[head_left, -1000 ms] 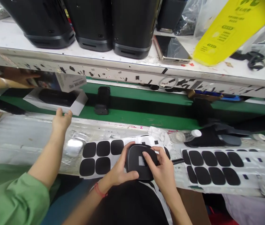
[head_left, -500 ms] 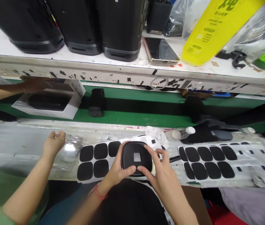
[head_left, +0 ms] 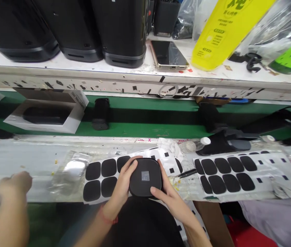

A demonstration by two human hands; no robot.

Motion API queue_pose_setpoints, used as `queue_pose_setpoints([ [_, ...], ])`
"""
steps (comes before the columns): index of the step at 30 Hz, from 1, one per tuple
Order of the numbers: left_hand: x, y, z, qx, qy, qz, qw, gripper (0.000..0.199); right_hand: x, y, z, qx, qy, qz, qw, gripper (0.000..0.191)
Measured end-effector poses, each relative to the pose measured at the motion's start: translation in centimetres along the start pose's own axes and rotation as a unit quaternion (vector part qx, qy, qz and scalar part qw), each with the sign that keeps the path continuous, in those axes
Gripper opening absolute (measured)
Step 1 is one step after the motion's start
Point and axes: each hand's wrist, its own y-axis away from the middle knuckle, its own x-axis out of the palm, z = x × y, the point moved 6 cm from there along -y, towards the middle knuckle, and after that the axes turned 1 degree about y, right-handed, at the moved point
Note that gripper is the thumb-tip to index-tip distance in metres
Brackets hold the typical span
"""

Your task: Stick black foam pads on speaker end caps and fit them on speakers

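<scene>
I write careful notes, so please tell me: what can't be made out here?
All in the head view:
- Far side of the black part: faces away, held by left hand and right hand.
- Print on its label: too small.
- Tops of tall machines: cut off.
- Co-worker's fingers: blurred.

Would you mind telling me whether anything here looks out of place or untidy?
Mostly untidiness: small black scraps cling at odd angles along the white shelf's front edge, a crumpled white tissue lies on the grey bench, and tiny yellow bits are scattered near the black pen. No spill is evident.
</scene>
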Motion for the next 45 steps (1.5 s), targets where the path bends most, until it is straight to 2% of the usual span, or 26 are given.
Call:
queue_pose_setpoints([
  [2,0.4,0.0,-0.2,-0.001,0.020,-0.009,1.000,0.042,-0.6,0.0,0.3,0.005,-0.035,0.013,0.999,0.081],
  [4,0.5,0.1,-0.1,-0.005,0.026,-0.018,0.999,0.039,-1.0,-0.3,1.2,0.011,-0.015,-0.021,1.000,0.063],
  [6,0.6,0.4,0.1,-0.005,0.015,-0.029,0.999,0.036,-1.2,-0.8,2.5,0.030,0.104,-0.092,0.990,0.054],
  [8,0.8,0.7,0.2,0.004,-0.003,-0.033,0.999,0.033,-1.0,-1.4,3.9,0.053,0.237,-0.156,0.958,0.055],
  [10,0.9,1.0,0.2,0.017,-0.012,-0.031,0.999,0.033,-0.6,-2.0,4.9,0.058,0.307,-0.171,0.935,0.051],
  [13,0.8,1.0,0.2,0.005,0.000,-0.046,0.999,0.038,-0.8,-2.4,4.8,0.040,0.294,-0.124,0.947,0.042],
  [16,0.4,0.5,0.1,-0.014,0.023,-0.062,0.998,0.043,-1.7,-1.8,3.4,0.008,0.197,-0.038,0.980,0.044],
  [19,0.3,0.1,0.0,-0.012,0.032,-0.065,0.997,0.044,-2.1,-0.8,1.8,-0.005,0.078,0.039,0.996,0.058],
  [21,0.4,0.1,0.0,-0.015,0.031,-0.064,0.997,0.044,-1.6,-0.1,0.9,-0.007,0.022,0.081,0.996,0.076],
  [24,0.5,0.2,0.1,-0.019,0.031,-0.050,0.998,0.045,-0.6,0.4,0.2,-0.019,-0.021,0.105,0.994,0.100],
  [28,0.5,0.2,-0.2,-0.002,0.020,-0.029,0.999,0.043,-0.3,0.4,-0.3,-0.020,-0.044,0.100,0.994,0.110],
  [32,0.5,0.2,-0.3,0.006,0.007,-0.024,1.000,0.044,-1.0,0.1,-0.6,0.004,-0.051,0.065,0.997,0.082],
  [35,0.6,0.4,-0.1,0.002,0.025,-0.037,0.999,0.045,-1.1,-0.1,-0.5,0.016,-0.062,-0.001,0.998,0.064],
  [40,0.8,0.8,0.1,0.022,0.029,-0.070,0.997,0.042,-0.3,-0.3,0.3,0.007,0.006,-0.097,0.995,0.059],
  [45,0.9,0.9,0.2,0.030,-0.002,-0.064,0.998,0.037,0.1,-0.8,1.8,-0.038,0.118,-0.188,0.974,0.060],
])
